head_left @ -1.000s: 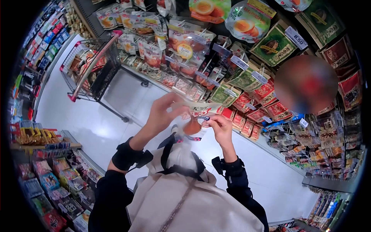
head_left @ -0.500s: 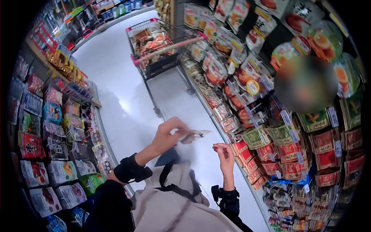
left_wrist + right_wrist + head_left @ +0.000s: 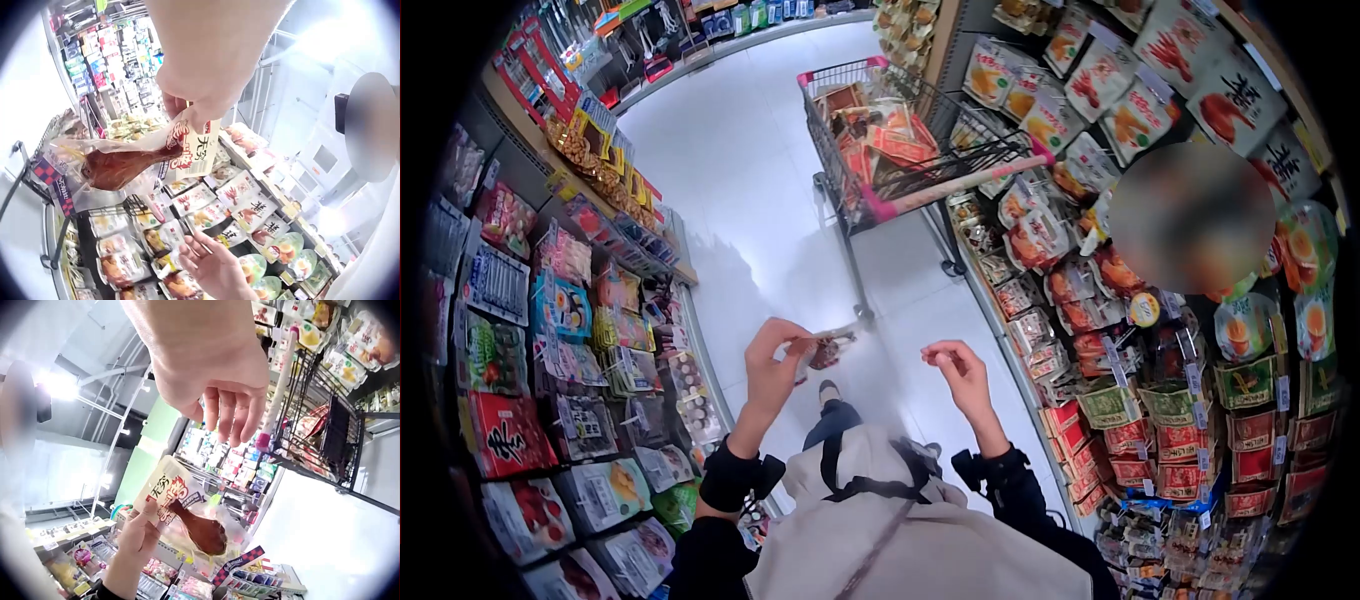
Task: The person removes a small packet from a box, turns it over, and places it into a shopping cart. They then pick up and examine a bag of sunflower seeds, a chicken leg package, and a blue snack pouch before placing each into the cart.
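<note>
My left hand (image 3: pixel 772 368) pinches the top of a clear packet (image 3: pixel 832 352) holding a brown, glazed poultry leg. In the left wrist view, the packet's leg (image 3: pixel 119 169) shows through clear film below a cream header with red and black characters. A dark checked strip runs across its lower end. To the right, apart from the packet, my right hand (image 3: pixel 962 378) is raised with loosely bent fingers and nothing in it. The right wrist view shows those fingers (image 3: pixel 234 412) hanging relaxed, with the packet beyond them.
Ahead stands a shopping cart (image 3: pixel 970 190) with a pink-ended handle, loaded with red and brown packs. Hanging snack packets (image 3: pixel 1170 420) line the rack at right. More packaged food (image 3: pixel 510 430) fills the shelves at left. White floor (image 3: pixel 770 240) runs between them.
My right hand has let go of the packet and moved away from it, while the left keeps hold. The head view has turned, so the cart now appears farther right.
</note>
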{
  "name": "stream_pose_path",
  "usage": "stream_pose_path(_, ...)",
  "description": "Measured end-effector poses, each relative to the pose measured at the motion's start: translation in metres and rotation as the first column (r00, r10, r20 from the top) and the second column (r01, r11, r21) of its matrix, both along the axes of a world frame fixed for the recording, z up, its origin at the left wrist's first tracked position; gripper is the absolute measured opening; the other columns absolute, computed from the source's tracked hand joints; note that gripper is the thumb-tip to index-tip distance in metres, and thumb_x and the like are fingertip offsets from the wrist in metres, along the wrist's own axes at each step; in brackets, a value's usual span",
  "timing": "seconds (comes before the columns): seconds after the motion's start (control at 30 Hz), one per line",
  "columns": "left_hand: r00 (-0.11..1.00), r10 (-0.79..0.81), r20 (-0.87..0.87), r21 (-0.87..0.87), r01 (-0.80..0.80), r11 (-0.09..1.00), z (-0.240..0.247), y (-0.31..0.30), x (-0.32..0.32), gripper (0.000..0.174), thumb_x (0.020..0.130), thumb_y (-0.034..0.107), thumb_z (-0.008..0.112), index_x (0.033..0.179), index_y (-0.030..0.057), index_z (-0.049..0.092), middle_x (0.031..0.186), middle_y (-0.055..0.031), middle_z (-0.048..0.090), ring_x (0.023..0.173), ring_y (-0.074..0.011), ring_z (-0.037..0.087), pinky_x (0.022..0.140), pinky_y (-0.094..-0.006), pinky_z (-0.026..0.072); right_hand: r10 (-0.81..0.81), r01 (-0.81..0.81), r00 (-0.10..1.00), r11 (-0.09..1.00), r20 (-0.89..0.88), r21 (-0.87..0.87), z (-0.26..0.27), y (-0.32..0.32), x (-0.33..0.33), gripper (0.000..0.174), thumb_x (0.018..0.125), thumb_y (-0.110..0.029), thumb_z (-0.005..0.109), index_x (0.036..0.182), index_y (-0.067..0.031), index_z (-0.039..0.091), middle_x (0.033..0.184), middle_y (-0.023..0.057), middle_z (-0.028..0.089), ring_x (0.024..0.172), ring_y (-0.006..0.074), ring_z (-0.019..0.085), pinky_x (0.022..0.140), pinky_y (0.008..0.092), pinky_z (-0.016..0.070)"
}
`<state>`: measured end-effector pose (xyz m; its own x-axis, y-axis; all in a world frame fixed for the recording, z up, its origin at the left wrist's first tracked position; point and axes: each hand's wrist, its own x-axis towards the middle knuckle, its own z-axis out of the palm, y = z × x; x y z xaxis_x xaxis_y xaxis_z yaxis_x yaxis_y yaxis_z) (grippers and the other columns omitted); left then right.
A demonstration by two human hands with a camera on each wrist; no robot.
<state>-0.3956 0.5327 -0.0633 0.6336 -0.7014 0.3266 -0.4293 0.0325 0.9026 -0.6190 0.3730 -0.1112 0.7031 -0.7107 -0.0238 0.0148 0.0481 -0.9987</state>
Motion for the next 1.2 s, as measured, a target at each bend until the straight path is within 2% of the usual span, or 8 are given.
stream_pose_path(0.2,0.994,0.096,0.056,-0.001,-0.096,0.995,0.007,0.001,0.112,0.008,0.068,-0.006,0.057,0.074,-0.0012,0.055,0.073,-0.0076,0.054,0.067,-0.0171,0.053,0.062,-0.0247,0.0418,-0.011,0.012,0.997,1.0,0.077,-0.012,0.026,-0.014,0.104,0.014,0.087,-0.006,0.047,0.095,0.0024,0.055,0.093,0.0085,0.06,0.086,0.0138,0.057,0.079,0.0261,0.0442)
stream_pose_path(0.23,0.993,0.099,0.059,-0.004,-0.099,0.995,0.005,-0.002,0.13,0.009,0.068,-0.007,0.056,0.075,-0.0013,0.055,0.072,-0.0078,0.053,0.067,-0.0161,0.053,0.062,-0.0241,0.0417,-0.009,0.012,0.998,0.998,0.054,-0.07,0.028,-0.019,0.115,0.015,0.087,-0.006,0.045,0.096,0.0035,0.053,0.093,0.012,0.059,0.086,0.018,0.057,0.08,0.03,0.0461)
stream_pose_path(0.4,0.993,0.101,0.066,-0.018,-0.1,0.995,0.012,-0.034,0.204,0.009,0.07,-0.008,0.054,0.076,-0.0021,0.055,0.072,-0.0068,0.053,0.067,-0.0132,0.052,0.062,-0.0224,0.0412,-0.041,0.045,0.995,0.998,0.096,-0.041,0.047,-0.054,0.154,0.014,0.087,-0.005,0.046,0.095,0.0025,0.055,0.093,0.0091,0.059,0.087,0.0148,0.056,0.079,0.0277,0.0449)
stream_pose_path(0.63,0.99,-0.002,0.138,-0.079,0.013,0.997,0.037,-0.137,0.275,0.006,0.073,-0.006,0.053,0.077,-0.0025,0.055,0.074,-0.0061,0.054,0.069,-0.0128,0.053,0.065,-0.022,0.0415,-0.168,0.184,0.978,0.975,0.127,-0.127,0.067,-0.117,0.183,0.016,0.087,-0.007,0.046,0.097,0.0014,0.055,0.095,0.0096,0.058,0.088,0.0163,0.056,0.074,0.0278,0.0461)
stream_pose_path(0.83,0.96,-0.22,0.17,-0.071,0.235,0.969,0.059,-0.26,0.321,0.006,0.072,-0.006,0.055,0.077,-0.0026,0.055,0.074,-0.006,0.055,0.07,-0.0128,0.054,0.065,-0.0227,0.0425,-0.385,0.421,0.9,0.889,0.203,-0.18,0.074,-0.172,0.193,0.017,0.087,-0.009,0.045,0.095,0.0022,0.054,0.096,0.0119,0.057,0.088,0.0185,0.057,0.074,0.0286,0.047)
stream_pose_path(1.0,0.842,-0.362,0.4,0.002,0.394,0.919,0.051,-0.356,0.334,0.011,0.07,-0.001,0.061,0.079,0.0011,0.056,0.074,-0.0072,0.054,0.07,-0.0187,0.055,0.064,-0.0261,0.043,-0.485,0.515,0.852,0.843,0.197,-0.153,0.075,-0.206,0.2,0.016,0.087,-0.009,0.046,0.095,0.0018,0.054,0.096,0.0118,0.057,0.087,0.0182,0.056,0.074,0.0285,0.0462)
stream_pose_path(1.07,0.798,-0.411,0.441,0.072,0.425,0.902,0.034,-0.388,0.337,0.012,0.069,-0.003,0.062,0.079,-0.0003,0.056,0.075,-0.0083,0.055,0.07,-0.0191,0.054,0.065,-0.0259,0.042,-0.532,0.552,0.834,0.814,0.147,-0.184,0.075,-0.211,0.2,0.016,0.087,-0.009,0.046,0.096,0.0021,0.054,0.096,0.012,0.057,0.087,0.0185,0.056,0.073,0.0285,0.0461)
stream_pose_path(1.2,0.628,-0.526,0.574,0.247,0.48,0.842,-0.017,-0.445,0.339,0.017,0.066,0.006,0.065,0.08,0.0049,0.055,0.075,-0.0085,0.054,0.073,-0.0275,0.054,0.064,-0.0347,0.043,-0.637,0.646,0.764,0.753,0.107,-0.128,0.066,-0.211,0.203,0.016,0.087,-0.009,0.046,0.096,0.0023,0.054,0.096,0.0123,0.058,0.086,0.0188,0.057,0.073,0.0285,0.046)
